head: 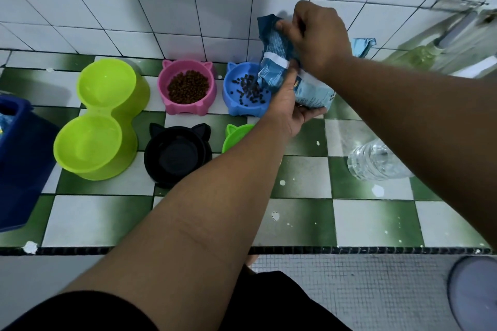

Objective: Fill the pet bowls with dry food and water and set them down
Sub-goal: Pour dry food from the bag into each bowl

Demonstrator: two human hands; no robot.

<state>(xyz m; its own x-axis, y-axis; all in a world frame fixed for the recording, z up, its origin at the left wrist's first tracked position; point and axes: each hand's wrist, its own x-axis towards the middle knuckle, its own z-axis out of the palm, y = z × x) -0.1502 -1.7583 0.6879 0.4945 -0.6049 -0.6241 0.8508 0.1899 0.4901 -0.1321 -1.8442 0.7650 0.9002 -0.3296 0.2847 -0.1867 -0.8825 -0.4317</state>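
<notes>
- Dim, even indoor light with a cool blue-grey cast; no lamp or window in view.
- Shadows are soft. A faint grey patch lies on the wall tiles [188, 21] at 12 o'clock, just beside the right hand [320, 37] and the food bag [277, 48].
- Both forearms [215, 196] read dark, with little surface detail.
- Mild sheen on the lime double bowl [105, 83] at 9 o'clock; small highlights on the clear bottle [376, 161] at 3 o'clock.
- Wide-angle bend: tile joints fan and bow toward the edges.
- The corner at 2 o'clock is smeared and out of focus.
- Black clothing [269, 303] at 6 o'clock shows no detail.
</notes>
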